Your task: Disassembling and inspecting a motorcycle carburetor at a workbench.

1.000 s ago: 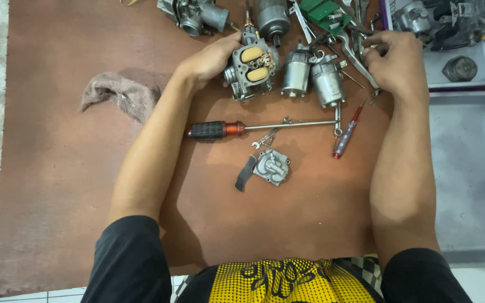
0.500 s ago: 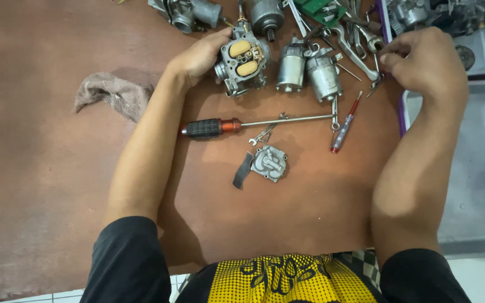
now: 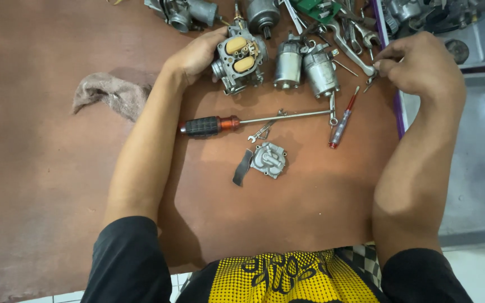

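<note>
Carburetor (image 3: 241, 59) sits at the far edge of the brown board (image 3: 57, 185), float side up, long axis tilted slightly left. Left hand (image 3: 197, 56) clasps its side; right hand (image 3: 419, 67) pinches a small part, fingers together, beside a grey tray (image 3: 478, 168).

Likely repair workshop: carburetor (image 3: 241, 59), screwdriver (image 3: 237, 122), wrenches (image 3: 350, 42) strewn on brown board (image 3: 57, 185).

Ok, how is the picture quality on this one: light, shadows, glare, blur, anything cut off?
Head view: even, soft light; faint shadows lie under both forearms on the brown board. Mild glare shows on the grey metal tray. The left hand on the carburettor with two yellow floats and the black-handled screwdriver look sharp; the right hand shows no blur. Parts along the top edge are cropped.
</note>
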